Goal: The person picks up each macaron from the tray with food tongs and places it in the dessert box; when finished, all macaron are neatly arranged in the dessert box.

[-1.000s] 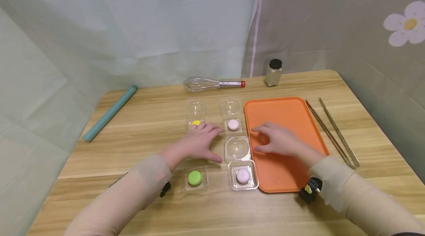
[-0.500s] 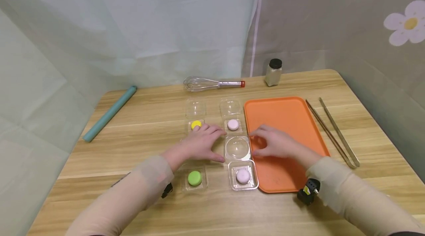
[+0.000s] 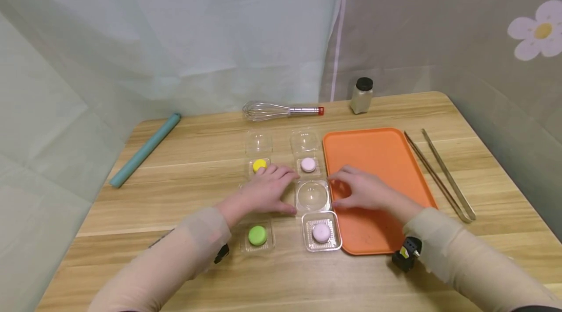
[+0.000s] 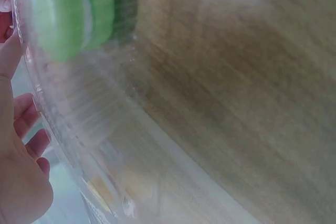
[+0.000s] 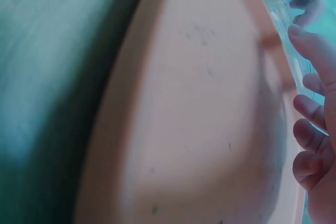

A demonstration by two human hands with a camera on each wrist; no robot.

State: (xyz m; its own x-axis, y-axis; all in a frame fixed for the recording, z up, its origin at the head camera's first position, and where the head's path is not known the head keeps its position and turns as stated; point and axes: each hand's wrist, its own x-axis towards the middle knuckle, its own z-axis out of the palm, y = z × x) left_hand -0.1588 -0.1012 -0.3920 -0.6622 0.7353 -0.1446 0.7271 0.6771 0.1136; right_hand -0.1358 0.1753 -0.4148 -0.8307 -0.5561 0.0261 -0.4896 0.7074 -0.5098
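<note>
My left hand (image 3: 265, 191) and right hand (image 3: 362, 189) face each other on either side of a clear plastic lid (image 3: 312, 197), thumbs and fingers spread, fingertips right at its edges. This lid lies folded back behind its box base (image 3: 322, 250), which holds a lilac macaron (image 3: 321, 232). A green macaron (image 3: 257, 236) sits in another clear box below my left hand; that box's lid is mostly hidden under the hand. Farther back, a yellow macaron (image 3: 259, 165) and a pale pink macaron (image 3: 308, 165) rest in two more boxes with lids (image 3: 304, 141) folded back.
An orange tray (image 3: 377, 146) lies under my right hand. Metal tongs (image 3: 443, 175) are right of it. A whisk (image 3: 283, 111) and black-capped jar (image 3: 362, 96) stand along the table's back, and a teal rolling pin (image 3: 146, 150) lies at the left.
Both hands have closed in on the lid from its two sides, and the lid has shifted slightly left. The yellow macaron shows more fully now.
</note>
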